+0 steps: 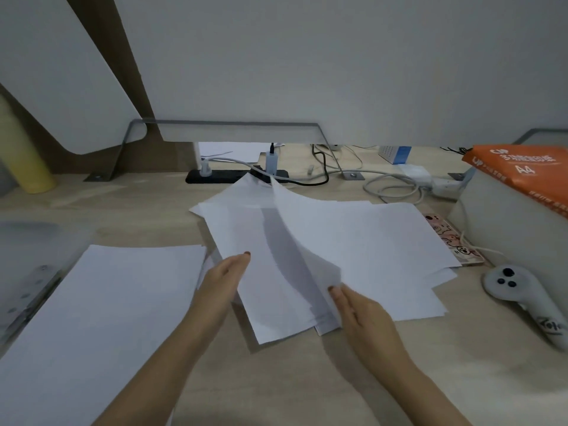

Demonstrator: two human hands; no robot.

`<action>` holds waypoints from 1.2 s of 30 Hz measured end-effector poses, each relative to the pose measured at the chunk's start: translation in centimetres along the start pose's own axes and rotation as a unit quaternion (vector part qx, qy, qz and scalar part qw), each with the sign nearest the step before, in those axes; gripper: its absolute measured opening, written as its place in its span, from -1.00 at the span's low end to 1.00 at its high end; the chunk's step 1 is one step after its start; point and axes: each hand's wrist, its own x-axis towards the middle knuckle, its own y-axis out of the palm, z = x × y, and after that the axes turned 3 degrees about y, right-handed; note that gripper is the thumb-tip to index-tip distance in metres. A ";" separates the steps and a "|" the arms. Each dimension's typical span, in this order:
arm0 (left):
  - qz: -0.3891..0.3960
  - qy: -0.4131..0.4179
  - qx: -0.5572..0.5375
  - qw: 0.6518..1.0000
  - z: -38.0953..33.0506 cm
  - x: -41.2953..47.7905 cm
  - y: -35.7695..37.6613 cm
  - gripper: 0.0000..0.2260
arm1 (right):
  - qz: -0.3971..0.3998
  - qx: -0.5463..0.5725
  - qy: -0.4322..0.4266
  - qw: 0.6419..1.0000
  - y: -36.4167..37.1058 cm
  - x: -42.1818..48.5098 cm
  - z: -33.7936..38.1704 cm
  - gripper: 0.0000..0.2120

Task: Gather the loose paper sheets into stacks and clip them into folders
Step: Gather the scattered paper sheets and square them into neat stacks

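Between two hands (226, 273) (364, 312), several loose sheets (276, 272)

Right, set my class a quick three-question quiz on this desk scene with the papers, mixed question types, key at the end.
1. True or false: the neat stack lies right of the loose sheets.
2. What sits at the far right of the desk? A) orange A4 pack B) red kettle C) green lamp
3. Fill in: the white controller lies ___ of the loose sheets.
Key: 1 false; 2 A; 3 right.
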 end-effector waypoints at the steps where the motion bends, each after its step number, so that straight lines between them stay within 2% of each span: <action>1: 0.004 -0.021 0.000 1.000 0.2 0.1 0.1 -0.49 | 0.058 -0.033 -0.026 0.997 0.4 -0.2 0.8 -0.77; 3: 0.004 -0.030 -0.012 0.999 0.6 0.6 0.1 -0.38 | 0.161 -0.052 -0.064 0.983 0.6 -0.3 1.8 -0.71; 5: -0.004 -0.039 -0.016 0.999 0.5 0.7 0.3 -0.41 | 0.198 0.028 -0.042 0.979 0.1 0.3 1.9 -0.70; 6: -0.005 -0.053 -0.015 0.998 0.6 0.7 0.4 -0.42 | 0.167 0.069 -0.012 0.983 -0.4 0.8 1.4 -0.73; 7: -0.007 -0.061 -0.021 0.998 0.8 0.8 0.6 -0.40 | 0.103 0.085 0.016 0.991 -1.0 1.8 0.4 -0.74; 9: -0.035 -0.042 -0.026 0.998 1.1 1.0 1.0 -0.32 | -0.038 0.024 0.067 0.997 -2.3 4.2 -3.0 -0.73; 10: -0.060 -0.019 -0.031 0.998 1.1 1.1 1.1 -0.32 | -0.076 -0.019 0.106 0.991 -3.1 5.2 -4.8 -0.68; 11: -0.086 0.000 -0.040 0.996 1.2 1.2 1.1 -0.36 | -0.087 -0.058 0.158 0.982 -3.9 6.0 -6.3 -0.62; 13: -0.123 0.008 -0.075 0.990 1.3 1.3 0.8 -0.48 | -0.049 -0.096 0.255 0.961 -4.6 6.8 -8.5 -0.51; 14: -0.119 0.002 -0.092 0.989 1.4 1.5 0.7 -0.58 | -0.027 -0.112 0.270 0.956 -4.6 6.9 -9.1 -0.48; 17: -0.022 -0.044 -0.137 0.989 1.5 1.4 0.3 -0.78 | 0.006 -0.148 0.212 0.966 -3.7 6.1 -8.5 -0.50; 20: 0.027 -0.114 -0.153 0.981 1.7 1.4 0.1 -0.78 | 0.017 -0.157 0.158 0.975 -2.5 5.0 -7.0 -0.53; 23: 0.035 -0.139 -0.134 0.980 1.8 1.7 -0.1 -0.75 | 0.009 -0.173 0.118 0.978 -1.6 4.0 -6.5 -0.56; 25: 0.040 -0.132 -0.116 0.984 1.6 1.6 -0.5 -0.70 | 0.005 -0.143 0.113 0.983 -1.5 3.6 -6.5 -0.58; 29: 0.036 -0.093 -0.110 0.989 0.8 0.9 -1.9 -0.63 | -0.038 0.000 0.142 0.989 -2.3 3.1 -6.1 -0.62; 32: 0.005 -0.051 -0.137 0.989 0.3 0.2 -3.7 -0.78 | -0.090 0.078 0.190 0.975 -2.6 2.6 -6.1 -0.56; 36: -0.032 -0.017 -0.167 0.985 0.1 -0.9 -5.9 -0.84 | -0.122 0.183 0.256 0.941 -2.4 2.3 -5.4 -0.38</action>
